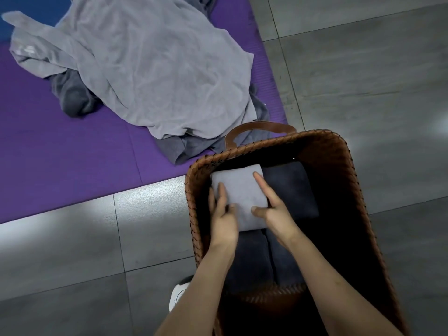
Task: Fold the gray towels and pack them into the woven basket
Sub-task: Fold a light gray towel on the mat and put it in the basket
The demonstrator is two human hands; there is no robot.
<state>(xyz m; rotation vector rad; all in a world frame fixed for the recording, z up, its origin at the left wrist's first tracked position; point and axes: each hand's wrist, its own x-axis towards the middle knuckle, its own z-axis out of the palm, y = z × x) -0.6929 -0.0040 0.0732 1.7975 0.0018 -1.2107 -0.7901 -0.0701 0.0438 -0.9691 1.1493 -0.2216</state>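
A folded light gray towel (238,195) lies inside the brown woven basket (322,146), on top of dark gray folded towels (291,187). My left hand (221,214) rests on the towel's left edge with its fingers straight. At the towel's right edge my right hand (274,209) lies with the index finger stretched along it and the thumb pressing on top; its other fingers are hidden. A large unfolded light gray towel (145,69) is heaped on the purple mat (60,154), with darker gray towels (72,95) partly buried beneath it.
The basket stands on gray floor tiles (363,69) at the mat's near right corner, its brown leather handle (257,128) on the far rim. A blue mat (29,3) shows at the top left. A white shoe (178,295) is beside the basket's near left.
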